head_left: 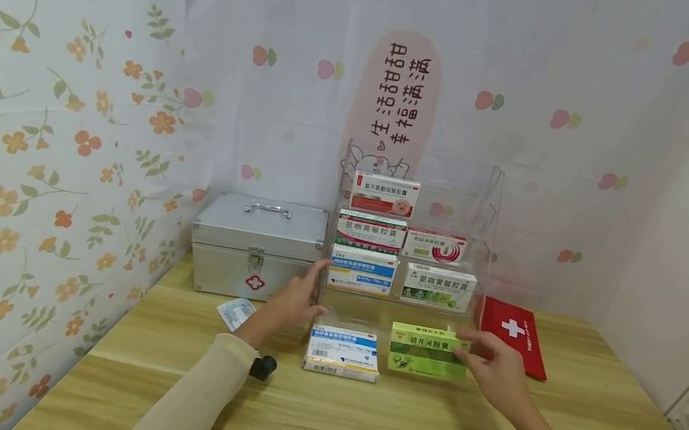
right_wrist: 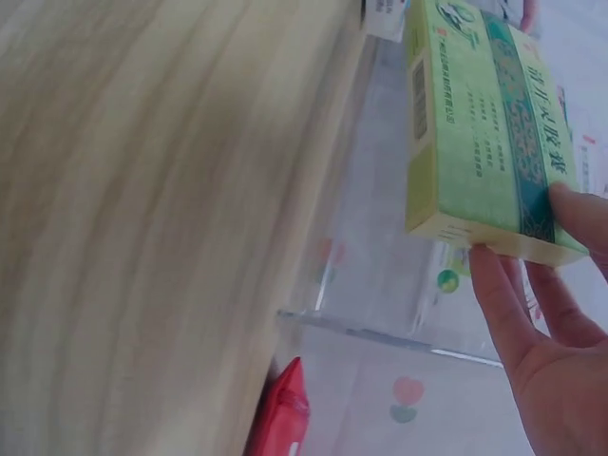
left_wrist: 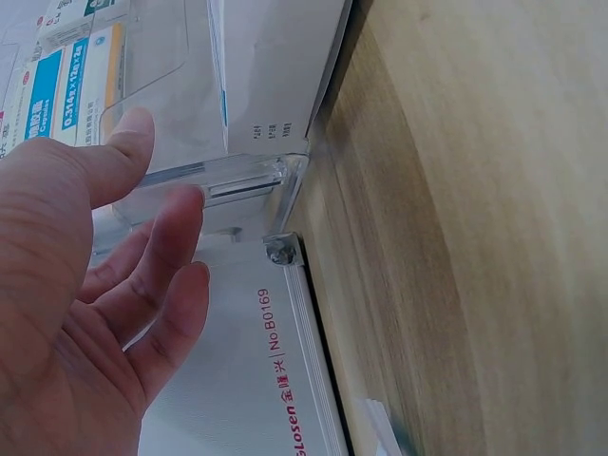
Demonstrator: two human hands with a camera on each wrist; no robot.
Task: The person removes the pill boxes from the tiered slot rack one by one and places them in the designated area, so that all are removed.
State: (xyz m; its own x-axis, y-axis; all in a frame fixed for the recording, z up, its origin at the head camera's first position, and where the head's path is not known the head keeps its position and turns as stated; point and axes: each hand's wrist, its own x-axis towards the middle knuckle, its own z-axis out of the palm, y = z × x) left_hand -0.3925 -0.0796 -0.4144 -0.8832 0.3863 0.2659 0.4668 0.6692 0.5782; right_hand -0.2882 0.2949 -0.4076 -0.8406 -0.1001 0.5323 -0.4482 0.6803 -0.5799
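Note:
A clear tiered display rack [head_left: 363,307] stands on the table with medicine boxes on its shelves. My left hand [head_left: 294,304] is at its left side, thumb and fingers on either side of the clear side panel [left_wrist: 228,180] in the left wrist view. My right hand [head_left: 499,373] pinches the right end of a green medicine box [head_left: 425,364] between thumb and fingers, in front of the lowest tier. In the right wrist view the green box tilts, its barcode end showing. Beside it, on the lowest tier, sits a blue-and-white medicine box [head_left: 342,353].
A silver first-aid case [head_left: 255,249] stands left of the rack, with a small clear packet [head_left: 235,312] before it. A red first-aid pouch [head_left: 513,335] lies at the right. More boxes, such as a red-and-white one [head_left: 384,195], fill higher tiers.

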